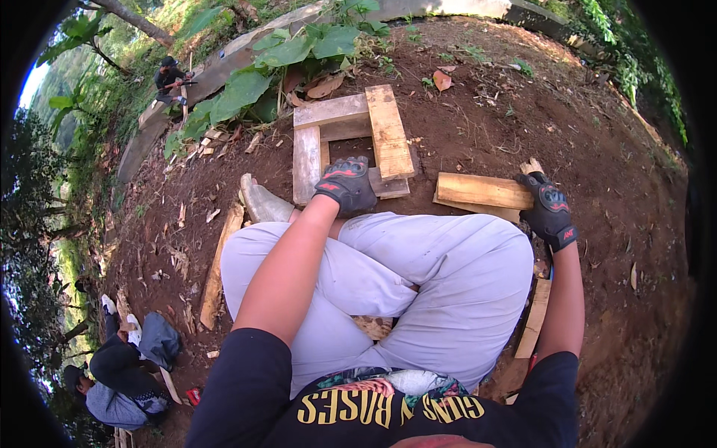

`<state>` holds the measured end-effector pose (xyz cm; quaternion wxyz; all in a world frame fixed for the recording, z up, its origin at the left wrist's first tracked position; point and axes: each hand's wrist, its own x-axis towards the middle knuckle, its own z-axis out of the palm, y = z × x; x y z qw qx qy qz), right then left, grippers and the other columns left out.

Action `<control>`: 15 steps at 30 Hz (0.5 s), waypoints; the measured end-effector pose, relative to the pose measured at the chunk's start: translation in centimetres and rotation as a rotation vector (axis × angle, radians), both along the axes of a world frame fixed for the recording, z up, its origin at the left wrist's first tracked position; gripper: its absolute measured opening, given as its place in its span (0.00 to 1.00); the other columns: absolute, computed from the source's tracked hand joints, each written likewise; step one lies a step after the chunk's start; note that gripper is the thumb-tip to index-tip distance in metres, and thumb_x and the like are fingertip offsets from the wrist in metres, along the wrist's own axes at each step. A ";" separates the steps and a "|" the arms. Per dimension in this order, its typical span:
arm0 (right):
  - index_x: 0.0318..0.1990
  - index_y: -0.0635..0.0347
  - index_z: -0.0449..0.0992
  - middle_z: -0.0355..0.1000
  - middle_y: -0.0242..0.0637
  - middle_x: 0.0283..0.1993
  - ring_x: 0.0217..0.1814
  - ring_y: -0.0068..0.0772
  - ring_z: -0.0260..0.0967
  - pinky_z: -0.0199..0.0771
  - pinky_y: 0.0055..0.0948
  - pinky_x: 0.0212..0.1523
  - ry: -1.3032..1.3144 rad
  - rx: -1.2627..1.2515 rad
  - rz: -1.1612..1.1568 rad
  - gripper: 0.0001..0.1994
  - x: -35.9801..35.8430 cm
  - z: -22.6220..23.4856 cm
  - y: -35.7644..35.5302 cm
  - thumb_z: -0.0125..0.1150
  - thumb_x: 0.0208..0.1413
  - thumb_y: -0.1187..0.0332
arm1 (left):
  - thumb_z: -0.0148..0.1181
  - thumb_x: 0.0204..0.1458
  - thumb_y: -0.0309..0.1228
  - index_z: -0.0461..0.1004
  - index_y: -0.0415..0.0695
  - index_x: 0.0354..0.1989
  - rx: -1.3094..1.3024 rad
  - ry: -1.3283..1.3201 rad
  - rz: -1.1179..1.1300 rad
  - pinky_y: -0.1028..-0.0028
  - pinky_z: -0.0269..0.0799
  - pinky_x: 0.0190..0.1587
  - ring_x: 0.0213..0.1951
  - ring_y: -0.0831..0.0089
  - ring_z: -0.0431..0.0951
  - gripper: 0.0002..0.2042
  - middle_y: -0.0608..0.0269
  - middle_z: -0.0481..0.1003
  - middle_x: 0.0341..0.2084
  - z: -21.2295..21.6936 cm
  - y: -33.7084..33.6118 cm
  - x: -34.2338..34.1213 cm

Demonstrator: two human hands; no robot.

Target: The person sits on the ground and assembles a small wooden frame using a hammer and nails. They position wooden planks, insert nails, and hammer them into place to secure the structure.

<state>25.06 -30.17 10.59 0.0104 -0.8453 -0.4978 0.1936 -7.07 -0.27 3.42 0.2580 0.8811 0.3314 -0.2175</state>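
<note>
Right hand [550,208]: black-gloved, up against the right end of the upper plank [482,190], and the nearer of the two to it.
Right fingers [532,181]: bent at that end; cannot tell whether clamped on the wood or merely resting, the undersides being hidden.
Upper plank: directly left of the right fingers, just beyond the knee; long axis running left to right, dipping slightly toward the right hand.
Lower plank [505,213]: beneath the upper one, showing along its near side.
Stub of wood [531,165]: just past the right fingers, on the far side; cannot tell whether touching.
Left hand [346,185]: black-gloved, at the near side of the wooden frame [305,164], well apart from the upper plank.
Left fingers: curled, tips out of sight; cannot tell whether closed on any wood.
Wooden frame: beyond the shins, left of the upper plank, with a gap of soil [424,166] between.
Topmost board [390,134]: on the frame's right side; long axis pointing away from the body, roughly crosswise to the upper plank.
</note>
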 end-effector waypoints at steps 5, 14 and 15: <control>0.66 0.46 0.78 0.73 0.45 0.67 0.69 0.55 0.71 0.72 0.45 0.71 -0.061 0.017 0.061 0.38 1.2 -2.9 6.3 0.77 0.41 0.76 | 0.75 0.41 0.48 0.73 0.39 0.61 -0.042 0.012 -0.009 0.55 0.72 0.67 0.64 0.46 0.76 0.38 0.43 0.76 0.60 -0.4 0.7 0.4; 0.66 0.48 0.78 0.74 0.42 0.66 0.69 0.51 0.71 0.72 0.45 0.70 0.333 -0.029 0.396 0.35 -0.6 -9.9 15.4 0.79 0.45 0.67 | 0.76 0.41 0.50 0.72 0.38 0.62 -0.028 -0.024 -0.003 0.55 0.73 0.67 0.65 0.45 0.75 0.41 0.42 0.75 0.62 -0.7 0.2 0.2; 0.66 0.48 0.78 0.74 0.42 0.66 0.69 0.51 0.71 0.72 0.45 0.70 0.358 -0.049 0.419 0.34 -1.3 -10.2 15.4 0.79 0.46 0.65 | 0.75 0.42 0.49 0.72 0.38 0.61 -0.057 0.010 0.004 0.55 0.73 0.66 0.65 0.44 0.75 0.40 0.41 0.75 0.61 -0.5 0.2 0.4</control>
